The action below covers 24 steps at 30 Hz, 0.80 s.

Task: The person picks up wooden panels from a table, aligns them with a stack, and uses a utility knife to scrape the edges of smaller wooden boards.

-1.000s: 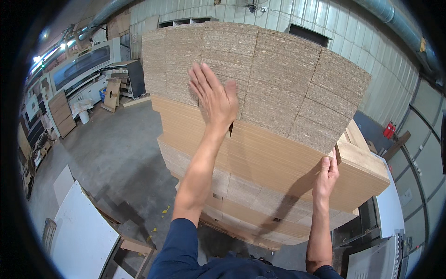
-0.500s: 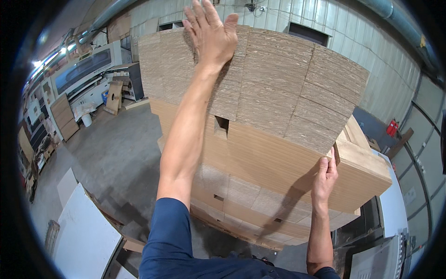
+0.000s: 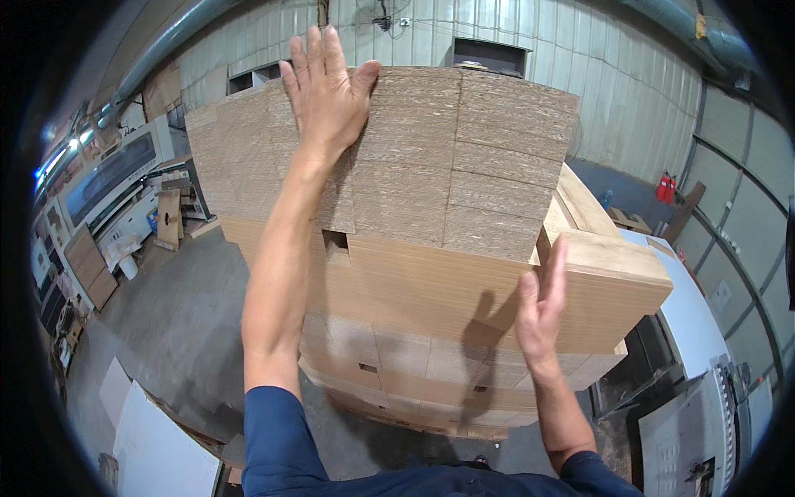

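Note:
A tall stack of wooden boards stands in front of me. Its upper part shows rough particle-board ends [image 3: 406, 166] in several blocks. Below them lies a layer of smooth light-brown boards [image 3: 414, 273], with a small dark gap [image 3: 335, 242] at its top. Against the upper face of the particle board my left hand [image 3: 327, 103] rests flat, fingers spread and pointing up. My right hand [image 3: 542, 311] is raised near the right lower corner of the block, fingers straight and thumb apart, with nothing in it. Pale wooden planks [image 3: 609, 257] jut out to the right, beside that hand.
White sheet-topped surfaces stand at lower left [image 3: 161, 447] and right [image 3: 696, 306]. A large machine [image 3: 116, 178] is at far left, with leaning boards [image 3: 170, 219] by it. Two red fire extinguishers [image 3: 666, 188] hang by the right wall. Grey concrete floor [image 3: 157, 306] lies left.
My right hand has come off the block's lower right corner and its fingers have straightened. The left hand stays on the particle board. The view has shifted right.

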Motion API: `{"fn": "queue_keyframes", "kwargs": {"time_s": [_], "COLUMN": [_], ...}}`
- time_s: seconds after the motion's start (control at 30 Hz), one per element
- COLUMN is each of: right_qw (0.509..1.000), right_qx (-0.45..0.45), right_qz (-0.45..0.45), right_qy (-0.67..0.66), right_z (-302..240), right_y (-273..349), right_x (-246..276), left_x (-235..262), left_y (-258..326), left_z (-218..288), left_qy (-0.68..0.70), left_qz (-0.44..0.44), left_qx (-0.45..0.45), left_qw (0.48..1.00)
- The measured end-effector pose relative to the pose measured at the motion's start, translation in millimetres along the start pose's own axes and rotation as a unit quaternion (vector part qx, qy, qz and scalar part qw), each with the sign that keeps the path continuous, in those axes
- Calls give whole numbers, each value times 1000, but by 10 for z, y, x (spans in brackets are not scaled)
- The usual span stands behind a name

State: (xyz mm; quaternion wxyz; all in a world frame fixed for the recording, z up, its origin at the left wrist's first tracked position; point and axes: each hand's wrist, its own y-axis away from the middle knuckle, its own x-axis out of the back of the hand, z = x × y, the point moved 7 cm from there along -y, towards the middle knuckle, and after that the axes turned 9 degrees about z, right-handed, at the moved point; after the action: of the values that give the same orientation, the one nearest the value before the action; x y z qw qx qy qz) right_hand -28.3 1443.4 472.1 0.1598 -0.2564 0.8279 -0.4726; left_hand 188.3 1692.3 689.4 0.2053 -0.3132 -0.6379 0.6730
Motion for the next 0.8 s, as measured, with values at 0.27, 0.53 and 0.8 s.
{"fn": "queue_keyframes", "kwargs": {"time_s": [0.27, 0.53, 0.8], "right_qw": [988, 960, 981], "right_qx": [0, -61, 28], "right_qz": [-21, -128, -6], "right_qy": [-151, -240, -190], "right_z": [-317, -168, -213], "right_y": [-1881, -1934, -757], "right_x": [-236, -510, 278], "left_x": [65, -41, 330], "left_y": [27, 89, 979], "left_z": [-27, -34, 478], "left_qy": [-18, -18, 70], "left_qz": [17, 48, 47], "left_qx": [-22, -52, -182], "left_qw": [999, 997, 980]}}
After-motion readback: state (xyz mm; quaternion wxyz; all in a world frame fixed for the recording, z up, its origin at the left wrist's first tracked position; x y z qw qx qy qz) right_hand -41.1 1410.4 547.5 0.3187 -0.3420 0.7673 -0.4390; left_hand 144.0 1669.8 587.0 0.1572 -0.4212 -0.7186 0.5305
